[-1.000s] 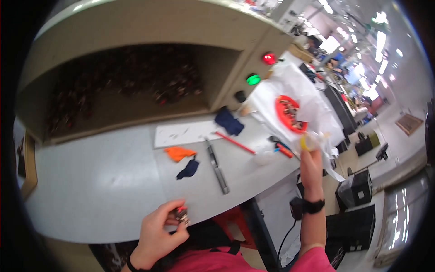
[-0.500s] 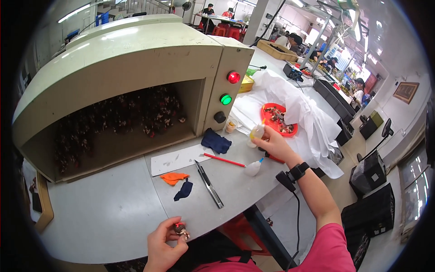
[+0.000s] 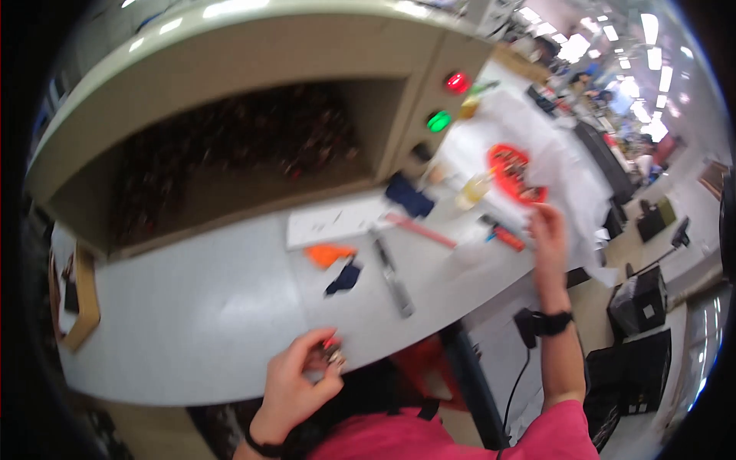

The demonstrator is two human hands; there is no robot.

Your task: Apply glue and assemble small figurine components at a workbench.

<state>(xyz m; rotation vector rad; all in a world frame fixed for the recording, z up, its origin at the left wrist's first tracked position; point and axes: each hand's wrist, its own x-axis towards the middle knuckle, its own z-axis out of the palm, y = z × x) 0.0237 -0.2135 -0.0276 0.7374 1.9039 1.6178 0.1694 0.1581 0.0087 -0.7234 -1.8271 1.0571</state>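
In my left hand (image 3: 300, 383), thumb and fingers close round a small doll figurine (image 3: 333, 353) with brown hair and a red bow, just over the table's front edge. My right hand (image 3: 547, 234) hovers just below the red tray (image 3: 497, 184) of small figurine pieces; motion smears its fingers, so I cannot tell whether they hold anything. Left of that hand stands a squeeze bottle with yellowish liquid (image 3: 473, 190), touched by neither hand. A red-and-black tool (image 3: 506, 235) lies nearer the hand, beside a blurred whitish bottle with a blue tip (image 3: 469, 259).
A large beige oven-like machine (image 3: 253, 61), with lit red and green lamps, has many figurines inside. On the table (image 3: 192, 330) lie an orange cloth (image 3: 330, 254), dark blue cloths (image 3: 410, 196), a white strip (image 3: 333, 222), a red stick (image 3: 420, 229) and a black-and-silver pen-like tool (image 3: 392, 276).
My right hand has let go of the yellowish squeeze bottle, which now stands on the table, and has moved away to its right. My left hand still holds the figurine. The whole view has shifted.
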